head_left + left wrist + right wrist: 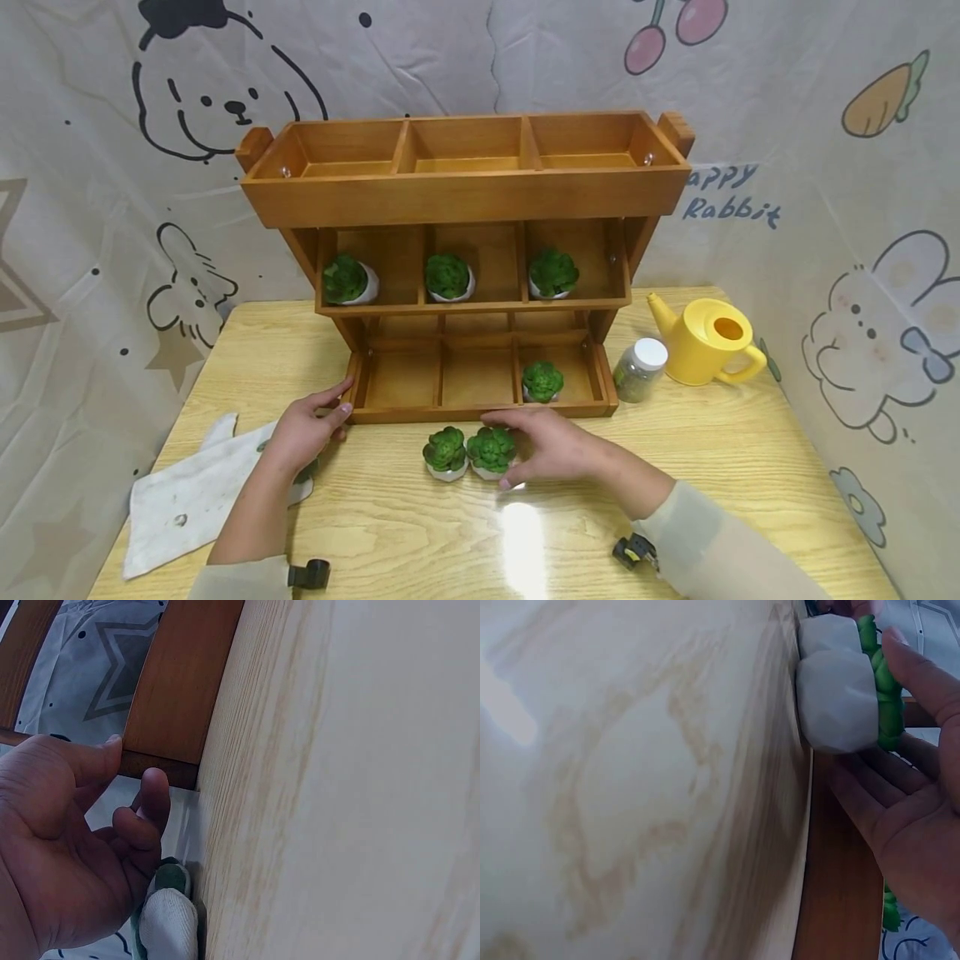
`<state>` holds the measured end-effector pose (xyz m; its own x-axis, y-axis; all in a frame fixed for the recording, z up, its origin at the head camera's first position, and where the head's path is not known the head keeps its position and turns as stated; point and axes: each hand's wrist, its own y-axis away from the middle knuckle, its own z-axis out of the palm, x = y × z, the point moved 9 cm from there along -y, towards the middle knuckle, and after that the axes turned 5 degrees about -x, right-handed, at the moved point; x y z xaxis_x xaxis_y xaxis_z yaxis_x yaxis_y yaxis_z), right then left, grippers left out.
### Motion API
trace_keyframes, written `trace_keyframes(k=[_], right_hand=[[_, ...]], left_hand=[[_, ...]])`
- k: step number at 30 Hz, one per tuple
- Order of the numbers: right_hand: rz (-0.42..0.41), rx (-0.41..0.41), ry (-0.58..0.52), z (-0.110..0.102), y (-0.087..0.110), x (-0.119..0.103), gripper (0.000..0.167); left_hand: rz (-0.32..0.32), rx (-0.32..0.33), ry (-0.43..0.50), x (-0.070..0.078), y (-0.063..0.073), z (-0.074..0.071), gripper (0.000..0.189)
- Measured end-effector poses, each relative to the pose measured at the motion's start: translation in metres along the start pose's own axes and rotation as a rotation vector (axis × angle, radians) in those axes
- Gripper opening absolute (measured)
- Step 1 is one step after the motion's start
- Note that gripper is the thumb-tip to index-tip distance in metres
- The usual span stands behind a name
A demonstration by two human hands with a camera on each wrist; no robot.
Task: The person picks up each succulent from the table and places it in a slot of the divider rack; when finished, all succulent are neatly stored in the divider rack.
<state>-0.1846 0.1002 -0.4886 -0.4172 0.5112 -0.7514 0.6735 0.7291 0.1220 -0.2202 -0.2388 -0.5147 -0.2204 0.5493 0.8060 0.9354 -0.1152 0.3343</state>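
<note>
My left hand [306, 429] is at the lower left corner of the wooden shelf [465, 200], its thumb and loosely bent fingers touching the end of the bottom tier in the left wrist view. My right hand [551, 446] spreads around a small succulent in a white pot [491, 452], thumb on the near side and fingers beyond it. In the right wrist view the thumb lies by the green leaves [888, 690], with the fingers stretched past the pot. A second potted succulent [446, 454] stands right beside it on the table.
Three potted succulents [447, 277] sit in the middle tier, one per compartment. Another potted succulent [542, 382] stands in the bottom right compartment. A white-lidded jar [640, 370] and a yellow watering can [705, 340] stand at the right. White cloth gloves [187, 496] lie at the left.
</note>
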Motion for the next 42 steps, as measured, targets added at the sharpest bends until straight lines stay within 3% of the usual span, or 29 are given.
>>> trace_keyframes(k=[17,42], right_hand=[[0.006,-0.037,0.022,0.0091,-0.0066,0.0008,0.094],[0.002,0.012,0.090,0.0007,-0.0077,-0.0034,0.079]], left_hand=[[0.003,0.007,0.000,0.0001,-0.0002,-0.0002,0.054],[0.005,-0.006,0.016,-0.0014,-0.0006,0.0006,0.055]])
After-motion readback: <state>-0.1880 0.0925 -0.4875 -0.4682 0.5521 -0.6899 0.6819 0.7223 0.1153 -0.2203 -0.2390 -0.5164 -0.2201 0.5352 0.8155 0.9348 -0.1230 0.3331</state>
